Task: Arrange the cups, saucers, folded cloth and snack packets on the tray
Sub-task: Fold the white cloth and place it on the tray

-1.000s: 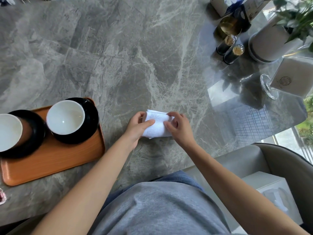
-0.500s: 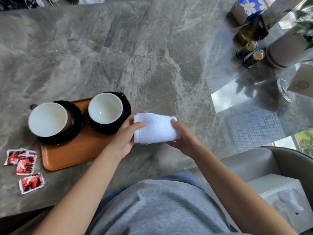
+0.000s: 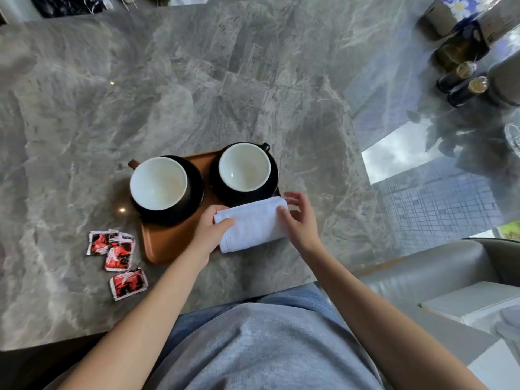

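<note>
White folded cloth (image 3: 253, 225) over 4 o'clock corner of tray (image 3: 168, 244), at 5 o'clock from right cup (image 3: 243, 166); resting or lifted, cannot tell. Grip of left hand (image 3: 208, 235) holds cloth's 9 o'clock end, thumb on top. Grip of right hand (image 3: 302, 223) pinches 3 o'clock end, thumb on top. On tray: left cup (image 3: 158, 184) and right cup, each on black saucer (image 3: 197, 192). Three red snack packets (image 3: 119, 253) on tabletop (image 3: 253, 80), 8 o'clock from tray.

Your brown tray (image 3: 168, 243), part laid
2 cups (image 3: 158, 183) (image 3: 243, 166) stand on black saucers (image 3: 195, 198) (image 3: 272, 180) on it; you hold the folded white cloth (image 3: 253, 223) over its near right corner; 3 red packets (image 3: 119, 254) lie left of it.
</note>
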